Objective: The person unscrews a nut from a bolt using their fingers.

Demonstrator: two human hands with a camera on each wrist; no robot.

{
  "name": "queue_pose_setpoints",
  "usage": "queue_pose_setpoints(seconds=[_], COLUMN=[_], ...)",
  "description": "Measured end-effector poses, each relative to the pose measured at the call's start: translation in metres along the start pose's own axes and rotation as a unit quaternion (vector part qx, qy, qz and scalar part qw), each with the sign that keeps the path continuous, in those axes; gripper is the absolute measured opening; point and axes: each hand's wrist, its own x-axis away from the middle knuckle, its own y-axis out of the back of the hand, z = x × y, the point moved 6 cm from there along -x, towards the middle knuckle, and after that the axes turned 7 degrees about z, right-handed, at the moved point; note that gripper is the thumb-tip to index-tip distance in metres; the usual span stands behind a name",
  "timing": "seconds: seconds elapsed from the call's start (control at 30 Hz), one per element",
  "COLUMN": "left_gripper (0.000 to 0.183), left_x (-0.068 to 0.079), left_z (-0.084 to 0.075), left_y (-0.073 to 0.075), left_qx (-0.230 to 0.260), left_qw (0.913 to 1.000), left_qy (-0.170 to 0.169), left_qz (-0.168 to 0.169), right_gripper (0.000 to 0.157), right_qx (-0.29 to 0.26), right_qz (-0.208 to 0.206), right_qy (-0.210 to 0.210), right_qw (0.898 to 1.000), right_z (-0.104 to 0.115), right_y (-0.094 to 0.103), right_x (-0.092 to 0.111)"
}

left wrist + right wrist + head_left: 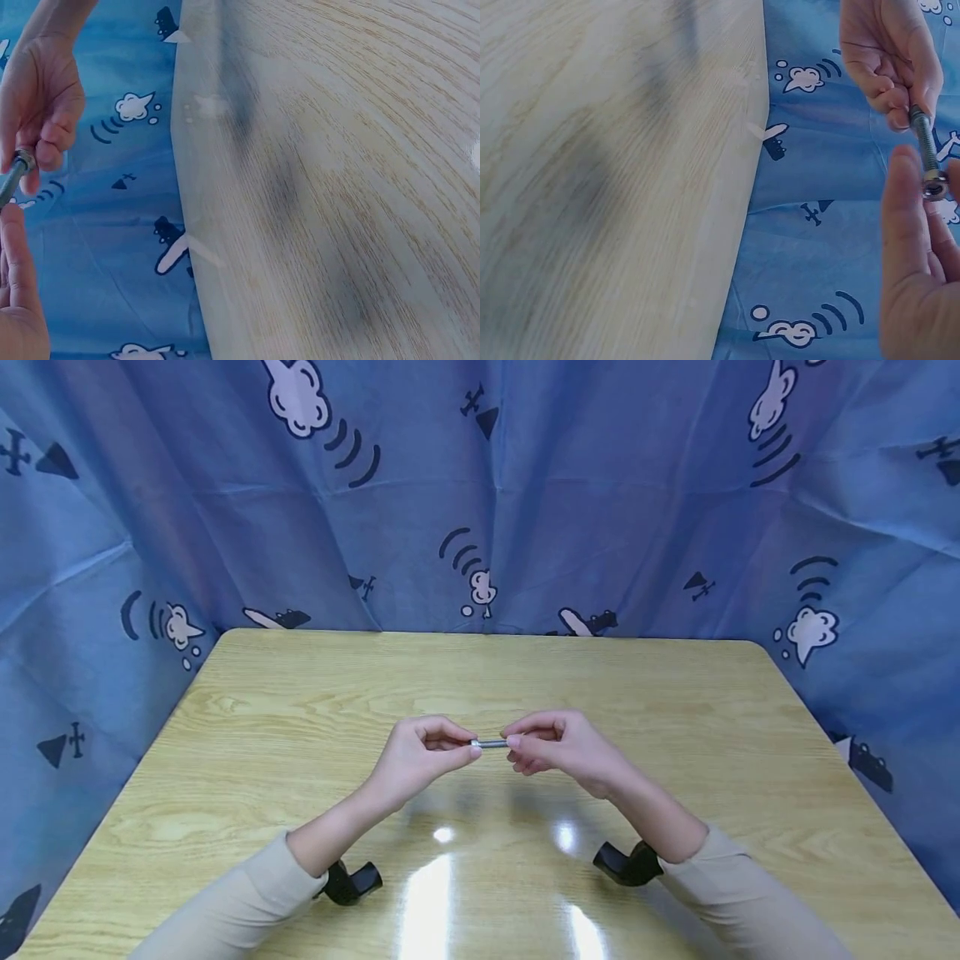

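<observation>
A slim silver bolt (492,744) is held level between both hands, above the table. My left hand (416,758) pinches its left end between thumb and fingertips. At the bolt's other end, my right hand (564,748) has thumb and forefinger around a wider metal ring that looks like a nut (934,184). Threads show along the shaft in the right wrist view, running up to the left hand (900,52). The left wrist view has the nut (25,157) against the right hand's (45,105) fingers. Fingers cover part of both ends.
A light wood-grain table (300,693) lies beneath the hands, with bright reflections near its front. Blue patterned cloth (600,510) hangs behind it and at both sides. Black wrist mounts (348,883) sit at both cuffs.
</observation>
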Motion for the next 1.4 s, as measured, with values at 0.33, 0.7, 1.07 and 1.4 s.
queue_pose_setpoints(seconds=[0.33,0.7,1.07,1.4], left_gripper=[0.017,0.021,0.017,0.018], left_x=[0.001,0.000,-0.001,-0.002], left_z=[-0.004,-0.006,-0.006,-0.006], left_y=[-0.001,-0.001,0.002,0.000], left_qx=[-0.001,-0.005,-0.015,-0.005], left_qw=[1.0000,1.0000,0.9998,0.9999], left_qy=[-0.002,-0.002,0.001,-0.003], left_qz=[-0.002,-0.001,-0.012,-0.010], right_gripper=[0.030,0.050,0.028,0.043], right_qx=[0.030,0.016,0.024,0.016], right_qz=[-0.023,-0.021,-0.022,-0.005], right_qy=[0.018,0.043,0.052,0.058], right_qw=[0.999,0.999,0.998,0.998], right_z=[0.005,0.006,0.007,0.008], right_y=[0.004,0.004,0.008,0.009], right_x=[0.004,0.006,0.003,0.004])
